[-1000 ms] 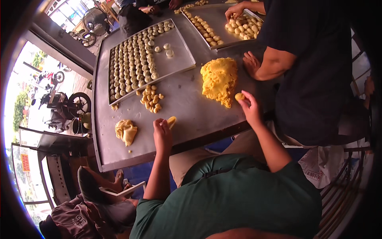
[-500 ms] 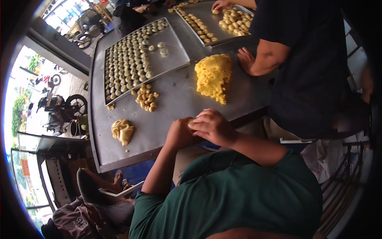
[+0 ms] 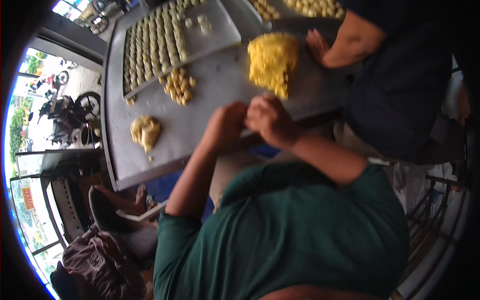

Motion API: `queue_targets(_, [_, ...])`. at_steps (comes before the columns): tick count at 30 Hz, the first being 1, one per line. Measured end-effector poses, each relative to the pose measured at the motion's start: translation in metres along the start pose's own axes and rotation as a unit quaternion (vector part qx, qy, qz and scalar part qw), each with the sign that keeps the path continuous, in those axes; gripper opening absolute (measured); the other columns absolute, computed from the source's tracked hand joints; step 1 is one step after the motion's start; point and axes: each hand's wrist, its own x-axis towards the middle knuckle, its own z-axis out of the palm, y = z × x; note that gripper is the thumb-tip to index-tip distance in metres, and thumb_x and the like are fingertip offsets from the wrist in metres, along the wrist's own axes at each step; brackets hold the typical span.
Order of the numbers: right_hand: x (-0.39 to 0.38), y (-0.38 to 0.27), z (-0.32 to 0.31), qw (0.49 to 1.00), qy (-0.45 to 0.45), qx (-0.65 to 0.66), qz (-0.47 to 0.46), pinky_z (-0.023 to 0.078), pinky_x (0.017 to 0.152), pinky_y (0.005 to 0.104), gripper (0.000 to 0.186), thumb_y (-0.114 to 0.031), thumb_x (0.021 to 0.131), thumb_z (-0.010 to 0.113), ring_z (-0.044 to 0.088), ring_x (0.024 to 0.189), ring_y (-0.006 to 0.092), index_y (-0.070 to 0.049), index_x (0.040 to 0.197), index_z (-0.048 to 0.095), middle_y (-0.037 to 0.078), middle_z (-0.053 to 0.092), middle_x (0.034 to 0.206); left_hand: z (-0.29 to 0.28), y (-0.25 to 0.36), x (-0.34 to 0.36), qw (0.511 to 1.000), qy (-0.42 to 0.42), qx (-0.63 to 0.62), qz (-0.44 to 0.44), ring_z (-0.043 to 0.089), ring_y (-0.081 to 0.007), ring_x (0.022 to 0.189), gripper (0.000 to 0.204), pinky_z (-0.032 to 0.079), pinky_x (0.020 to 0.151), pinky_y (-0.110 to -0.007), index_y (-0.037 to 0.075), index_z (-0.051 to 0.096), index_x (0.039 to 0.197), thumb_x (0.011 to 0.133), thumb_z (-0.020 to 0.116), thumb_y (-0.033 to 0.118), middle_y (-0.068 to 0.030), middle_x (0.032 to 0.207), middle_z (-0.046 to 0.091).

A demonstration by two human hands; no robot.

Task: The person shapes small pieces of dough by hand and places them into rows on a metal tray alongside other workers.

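Note:
My left hand [image 3: 228, 123] and my right hand [image 3: 271, 121] meet over the near edge of the metal table, fingers curled in against each other. Half a second ago a small pale dough piece showed between them; now the fingers cover it, and the hands are slightly blurred. Just beyond my right hand lies a big crumbly yellow mound [image 3: 273, 62]. To the left of my hands are a cluster of small dough balls [image 3: 177, 87] and a smooth lump of dough [image 3: 145, 132].
A metal tray [image 3: 212, 32] with rows of small round pieces lies at the far left of the table [image 3: 207, 80]. Further trays of balls stand at the far right. A co-worker's arm [image 3: 350, 42] leans on the table at right. Another seated person [image 3: 95, 262] is at lower left.
The view has tilted, so the table and everything on it sit higher in the picture. My fingers have closed over the dough piece, which showed between them before.

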Motion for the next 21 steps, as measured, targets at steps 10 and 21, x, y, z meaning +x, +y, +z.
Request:
queue_targets(10, [0.014,0.006,-0.012,0.998,-0.028,0.002,0.060,0.050,0.092,0.0380,0.019,-0.010,0.079,0.077,0.065,0.099,0.0216,-0.014,0.098,0.079,-0.002,0.075,0.102,-0.014,0.017,0.019,0.968,0.048,-0.160,-0.185,0.072,-0.0390,0.090,0.044,0.056,0.078,-0.044,0.003,0.066,0.108,0.074,0.088,0.021,-0.0183,0.095,0.074])
queue_targets(21, [0.010,-0.001,0.002,0.962,0.022,0.180,0.202,0.052,0.089,0.0428,0.035,-0.010,0.081,0.079,0.067,0.093,0.0316,-0.009,0.115,0.073,0.010,0.072,0.097,0.005,0.031,0.009,0.924,0.142,-0.262,-0.241,0.071,-0.0274,0.084,0.039,0.056,0.078,-0.036,0.003,0.063,0.104,0.075,0.087,0.011,-0.0128,0.091,0.070])
